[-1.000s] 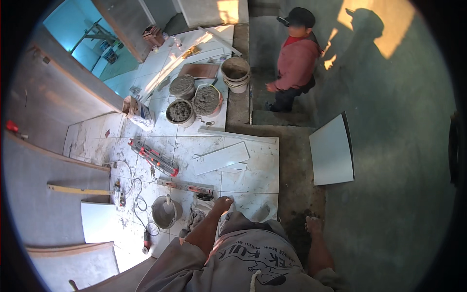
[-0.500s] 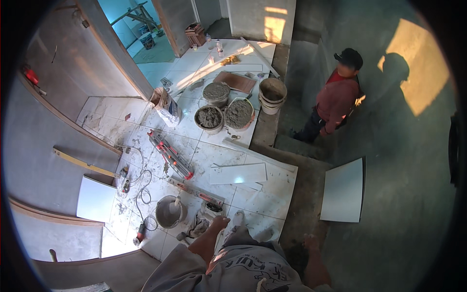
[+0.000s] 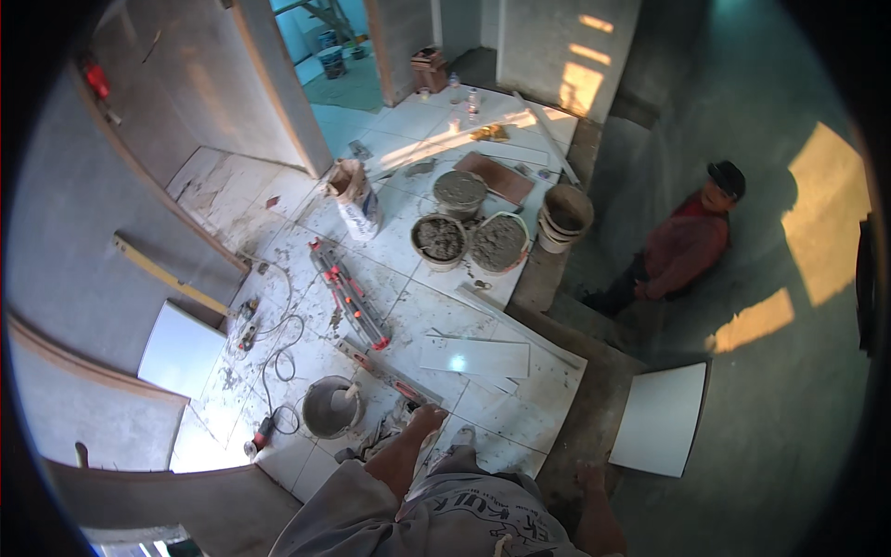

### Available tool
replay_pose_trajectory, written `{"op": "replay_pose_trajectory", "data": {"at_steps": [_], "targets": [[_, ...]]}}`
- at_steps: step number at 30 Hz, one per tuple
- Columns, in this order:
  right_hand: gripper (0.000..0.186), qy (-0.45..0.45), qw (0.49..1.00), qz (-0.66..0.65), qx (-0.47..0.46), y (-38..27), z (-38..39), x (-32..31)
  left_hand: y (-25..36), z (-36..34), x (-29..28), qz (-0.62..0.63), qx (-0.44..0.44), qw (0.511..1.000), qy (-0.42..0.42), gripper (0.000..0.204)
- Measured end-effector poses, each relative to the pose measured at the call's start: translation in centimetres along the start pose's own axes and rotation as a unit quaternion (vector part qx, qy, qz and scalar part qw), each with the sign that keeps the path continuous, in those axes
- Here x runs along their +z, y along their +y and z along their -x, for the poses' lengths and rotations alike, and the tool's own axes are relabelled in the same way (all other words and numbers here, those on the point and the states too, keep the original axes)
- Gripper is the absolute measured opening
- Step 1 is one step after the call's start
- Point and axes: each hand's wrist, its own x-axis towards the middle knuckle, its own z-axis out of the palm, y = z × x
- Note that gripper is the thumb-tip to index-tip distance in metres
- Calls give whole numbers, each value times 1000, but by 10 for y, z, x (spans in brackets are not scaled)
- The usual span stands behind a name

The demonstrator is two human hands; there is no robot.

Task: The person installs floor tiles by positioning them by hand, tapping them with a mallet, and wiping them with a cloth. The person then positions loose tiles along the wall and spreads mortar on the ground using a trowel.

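Observation:
My left hand (image 3: 429, 417) hangs over the floor by the near end of a spirit level (image 3: 379, 371), apparently above it; its fingers are too small and foreshortened to read. Below its wrist, a crumpled grey cloth or bag (image 3: 385, 434) lies partly covered by my forearm. My right hand (image 3: 590, 478) hangs low at my right side, next to the edge of the tiled floor and a leaning white tile (image 3: 659, 418). Its fingers are mostly hidden, and nothing shows in it. Left of my left hand stands a grey bucket (image 3: 318, 418) with a pale-handled tool inside.
Mortar-filled buckets (image 3: 498, 243) stand ahead beside stacked empty buckets (image 3: 560, 223). A red-and-grey tile cutter (image 3: 348, 292), loose tile strips (image 3: 475, 356) and a corded grinder (image 3: 264, 434) lie on the tiles. A person (image 3: 687, 237) stands in the lower area to the right.
The view has swung, so the room sits farther right and lower. The other person has raised their head. My left hand now covers the dark object by the level's end; my right hand stays low.

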Motion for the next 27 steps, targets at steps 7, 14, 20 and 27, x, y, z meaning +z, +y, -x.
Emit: {"op": "replay_pose_trajectory", "data": {"at_steps": [7,14,20,27], "targets": [[28,105,787,453,-406,-16,-44,15,-14,31,-33,-6,-80,995,61,26],[28,-49,991,3,-125,-148,1,-8,-50,96,-28,11,-131,990,58,26],[35,-68,981,40,-177,-169,-2,-14,-99,107,53,82,-260,954,121,46],[22,-61,743,496,-445,-95,-74,-44,-2,106,46,213,-293,917,167,37]]}}
